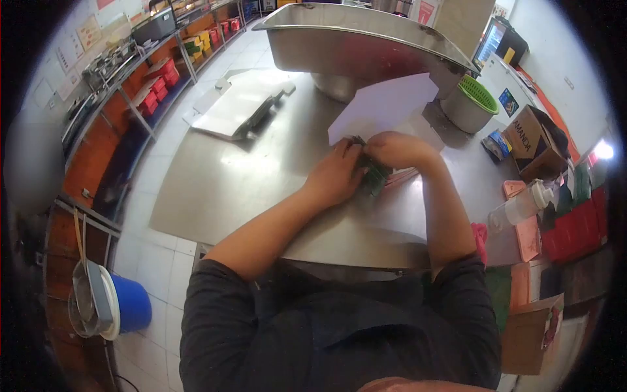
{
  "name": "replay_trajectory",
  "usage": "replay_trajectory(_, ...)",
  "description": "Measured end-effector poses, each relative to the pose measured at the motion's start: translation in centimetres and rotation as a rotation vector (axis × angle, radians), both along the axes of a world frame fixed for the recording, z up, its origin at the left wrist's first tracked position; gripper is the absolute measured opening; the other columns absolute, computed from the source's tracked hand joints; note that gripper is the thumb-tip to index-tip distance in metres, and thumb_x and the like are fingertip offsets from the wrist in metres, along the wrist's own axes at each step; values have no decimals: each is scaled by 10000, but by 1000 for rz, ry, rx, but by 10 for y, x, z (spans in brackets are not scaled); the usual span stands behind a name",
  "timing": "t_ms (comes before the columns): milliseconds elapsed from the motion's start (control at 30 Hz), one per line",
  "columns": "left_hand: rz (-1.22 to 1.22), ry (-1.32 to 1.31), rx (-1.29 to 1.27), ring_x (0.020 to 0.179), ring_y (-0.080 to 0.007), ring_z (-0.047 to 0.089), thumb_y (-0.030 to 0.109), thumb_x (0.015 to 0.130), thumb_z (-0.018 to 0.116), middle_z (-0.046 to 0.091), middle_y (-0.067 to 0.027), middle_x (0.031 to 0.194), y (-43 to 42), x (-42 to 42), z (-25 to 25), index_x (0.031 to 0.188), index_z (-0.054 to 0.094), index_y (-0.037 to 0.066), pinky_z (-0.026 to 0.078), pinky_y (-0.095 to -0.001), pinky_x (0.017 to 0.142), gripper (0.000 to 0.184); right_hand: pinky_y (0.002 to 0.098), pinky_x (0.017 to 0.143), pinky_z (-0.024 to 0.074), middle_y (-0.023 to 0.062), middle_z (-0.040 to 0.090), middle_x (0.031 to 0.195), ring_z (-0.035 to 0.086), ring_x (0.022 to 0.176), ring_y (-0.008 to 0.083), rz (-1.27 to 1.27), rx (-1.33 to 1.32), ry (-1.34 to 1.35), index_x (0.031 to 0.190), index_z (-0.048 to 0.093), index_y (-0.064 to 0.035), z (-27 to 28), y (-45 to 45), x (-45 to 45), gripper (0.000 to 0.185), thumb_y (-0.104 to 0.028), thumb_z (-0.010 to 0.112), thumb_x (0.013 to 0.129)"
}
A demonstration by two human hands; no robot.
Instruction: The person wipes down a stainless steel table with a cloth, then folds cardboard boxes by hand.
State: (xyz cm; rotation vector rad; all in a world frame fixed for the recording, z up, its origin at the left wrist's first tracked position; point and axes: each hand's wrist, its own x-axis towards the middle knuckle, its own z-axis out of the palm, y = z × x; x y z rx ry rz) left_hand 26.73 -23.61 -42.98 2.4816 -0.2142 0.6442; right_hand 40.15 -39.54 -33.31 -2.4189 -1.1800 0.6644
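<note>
My left hand [333, 175] is closed around the left side of a dark green, flat, slightly glossy packet-like piece [375, 180] over the steel table. My right hand [396, 149] has its fingers bent together at the upper end of that same piece; its fingertips are partly hidden. Just beyond both hands lies a white angular sheet [385, 104]. Some thin reddish flat pieces [401, 178] show beneath my right wrist, partly covered.
On the steel table [196, 189] stand a large steel basin [366, 42] at the back, a white board-like device [238, 111] at left, and a pot with a green strainer [479, 95] at right. A clear bottle [519, 206] and cardboard box [535, 147] are farther right. A blue bucket [132, 304] is lower left.
</note>
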Motion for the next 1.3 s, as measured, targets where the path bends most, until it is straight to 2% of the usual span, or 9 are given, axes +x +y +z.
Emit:
replay_trajectory(33,0,16,-31,1215,-490,576,293,992,604,472,-233,1450,1,1,1,1386,475,19,510,-547,989,498,478,873,529,236,740,1068,710,1014,391,-66,31,100,1108,722,0,15,-7,-4,335,-268,576,969)
replay_trajectory(100,19,50,-68,1257,-487,554,286,989,592,457,-249,1473,3,2,2,1394,470,2,495,-551,1019,509,452,877,548,207,738,1053,727,985,344,-184,92,-341,1116,708,2,41,-23,1,378,-329,586,981)
replay_trajectory(200,60,82,-88,1270,-480,552,291,988,588,452,-257,1492,9,3,4,1397,473,9,487,-544,1034,511,478,915,556,176,753,1112,706,1050,388,-483,60,-721,1149,726,-56,55,-50,13,425,-424,607,973)
replay_trajectory(300,52,67,-88,1258,-469,570,317,995,593,480,-260,1470,12,4,6,1395,476,13,487,-526,1041,516,478,976,544,148,738,1199,688,1132,370,-590,-86,-737,1210,720,-94,30,-57,43,406,-397,608,964)
replay_trajectory(667,-24,150,-358,1276,-461,582,506,986,624,566,-288,1386,20,16,-6,1467,355,25,474,-523,1052,731,462,1072,482,230,665,1317,619,1244,394,-345,-23,-591,1312,667,-44,-9,-67,90,392,-209,562,972)
replay_trajectory(933,-132,293,-443,1340,-453,518,579,663,918,464,-345,1434,17,26,-42,1491,174,-13,429,-480,1128,1261,468,1070,469,246,665,1302,608,1247,414,-294,-44,-526,1266,664,-9,-1,-68,80,359,-216,551,995)
replay_trajectory(1067,-25,175,-204,1288,-450,541,556,663,917,490,-320,1371,8,15,-15,1450,164,14,449,-469,1098,1215,469,1055,477,245,675,1274,621,1225,413,-256,-37,-548,1247,673,-9,-5,-80,90,356,-236,565,994)
replay_trajectory(1200,-117,141,-398,1254,-428,562,531,668,920,500,-309,1341,6,14,-13,1411,218,36,475,-470,1051,1136,475,1032,493,224,696,1236,641,1187,410,-267,-117,-583,1230,687,-20,-5,-74,85,350,-244,585,981)
replay_trajectory(1300,-86,137,-324,1233,-407,567,542,666,926,497,-285,1329,6,8,-3,1413,225,43,480,-467,1038,1139,453,1061,499,200,668,1331,633,1236,374,-322,-164,-585,1289,688,-60,-4,-59,76,393,-214,567,948)
